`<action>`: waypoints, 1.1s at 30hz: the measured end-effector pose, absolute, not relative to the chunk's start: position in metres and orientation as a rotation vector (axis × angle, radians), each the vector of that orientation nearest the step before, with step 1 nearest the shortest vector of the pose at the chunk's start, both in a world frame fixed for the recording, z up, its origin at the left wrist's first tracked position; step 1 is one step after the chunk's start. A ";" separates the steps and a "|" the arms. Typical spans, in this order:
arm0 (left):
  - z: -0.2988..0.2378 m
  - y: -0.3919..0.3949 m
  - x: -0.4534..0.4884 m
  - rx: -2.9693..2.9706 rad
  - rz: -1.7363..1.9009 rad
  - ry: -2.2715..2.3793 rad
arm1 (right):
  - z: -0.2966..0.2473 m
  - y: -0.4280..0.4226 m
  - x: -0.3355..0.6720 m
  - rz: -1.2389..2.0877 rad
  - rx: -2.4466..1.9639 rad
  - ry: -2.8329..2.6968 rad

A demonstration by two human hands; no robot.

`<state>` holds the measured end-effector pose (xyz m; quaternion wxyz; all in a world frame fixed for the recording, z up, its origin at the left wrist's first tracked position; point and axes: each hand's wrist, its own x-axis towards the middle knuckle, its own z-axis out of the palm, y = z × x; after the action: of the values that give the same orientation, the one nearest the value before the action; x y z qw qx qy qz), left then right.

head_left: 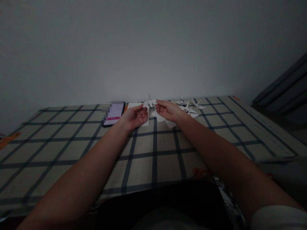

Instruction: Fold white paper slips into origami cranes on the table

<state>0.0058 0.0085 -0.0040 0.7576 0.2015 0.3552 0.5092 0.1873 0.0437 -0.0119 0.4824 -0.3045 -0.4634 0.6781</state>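
Between my two hands a white folded paper crane (150, 102) is held up by its wings, its pointed tip upward. My left hand (136, 117) pinches the left wing between thumb and fingers. The right wing is pinched by my right hand (168, 110). Under my left hand lies a white sheet of paper (145, 121). More white paper (170, 123) lies beneath my right hand and is partly covered by it. Several other paper cranes (188, 110) rest on the table just right of my right hand.
A phone (114, 113) with a lit screen lies left of my left hand. The table wears a checked cloth (153, 159) and meets a plain wall (148, 48) at its back. Dark striped fabric (285, 83) hangs at the far right.
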 end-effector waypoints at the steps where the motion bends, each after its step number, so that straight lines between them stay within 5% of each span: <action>1: -0.004 0.008 0.006 0.434 1.104 0.768 | -0.012 0.044 0.188 1.657 -0.743 -1.116; 33: -0.010 0.007 0.012 0.769 1.206 0.870 | -0.023 0.034 0.187 1.554 -0.633 -1.359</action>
<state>0.0124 0.0067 -0.0101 0.6696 0.3413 0.3862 0.5348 0.1870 0.0337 -0.0233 0.4718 -0.2587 -0.5549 0.6345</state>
